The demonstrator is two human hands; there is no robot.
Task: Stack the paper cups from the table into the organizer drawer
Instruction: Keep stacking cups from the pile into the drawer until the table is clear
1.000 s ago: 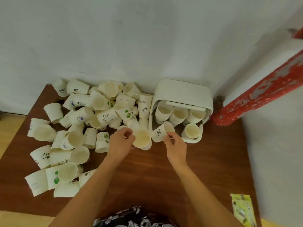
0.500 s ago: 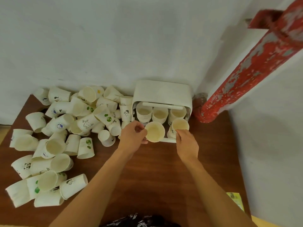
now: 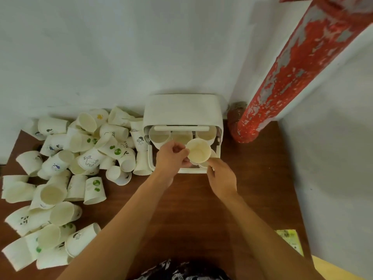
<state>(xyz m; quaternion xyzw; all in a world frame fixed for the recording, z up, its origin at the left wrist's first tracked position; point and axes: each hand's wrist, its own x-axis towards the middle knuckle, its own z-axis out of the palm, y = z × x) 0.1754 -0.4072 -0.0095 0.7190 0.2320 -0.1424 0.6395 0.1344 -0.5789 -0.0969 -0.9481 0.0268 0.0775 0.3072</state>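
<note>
Pale walls are meeting in a corner behind a dark wooden tabletop (image 3: 201, 209), where a person is working with two bare hands seen from above. At the centre, the left hand (image 3: 172, 156) is pinching the rim of an upright paper cup (image 3: 198, 151), its grip narrow and curled round the cup's edge, holding it over the front of the pulled-out organizer drawer (image 3: 181, 170). The right hand (image 3: 221, 174) is reaching in from the other side, its fingers touching a second cup (image 3: 211, 159) that is sitting lower, partly hidden beneath the held one; whether that grip is closing on this cup or only steadying it cannot be told.

Behind the hands, three more cups are standing in a row at the back of the drawer (image 3: 181, 135), under the white organizer box (image 3: 182, 108). To the left, a large heap of loose cups (image 3: 80, 158) is lying tumbled across the tabletop, many printed with small pictures. A peeling red post (image 3: 282, 77) is rising at the right corner, and a yellow-green packet (image 3: 290, 241) is lying near the tabletop's right edge.

Judging by this, the person is nesting one cup into another inside the drawer. The next move seems to call for lining the held cup's base squarely over the lower cup's mouth and lowering it straight, since thin paper rims crumple easily. Most of the task remains, given the heap.
</note>
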